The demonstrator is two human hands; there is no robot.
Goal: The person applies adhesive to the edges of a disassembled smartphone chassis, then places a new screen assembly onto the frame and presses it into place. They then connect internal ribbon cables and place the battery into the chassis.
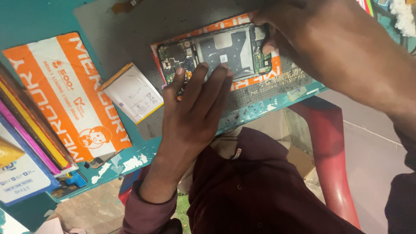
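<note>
While the left hand's fingers [203, 76] are lying stretched out flat and holding nothing, their tips are pressing down on the near edge of an opened phone [221, 50] with its back cover off and its circuit boards showing. The left hand [190, 112] is reaching up from the bottom of the view out of a dark maroon sleeve [149, 214]. The right hand [320, 47] is coming in from the upper right, its fingers curling over the phone's right end; they are perhaps pinching a small part there, but I cannot tell, since the hand is hiding its own fingertips. The phone is lying on an orange and white packet [255, 80], which is resting on a grey mat [130, 34] on the teal worktop [30, 21]. A loose white phone battery [132, 93] is lying just left of the phone. Farther left, a bigger orange and white packet [65, 95] is sitting beside a stack of colourful flat boxes [21, 143].
</note>
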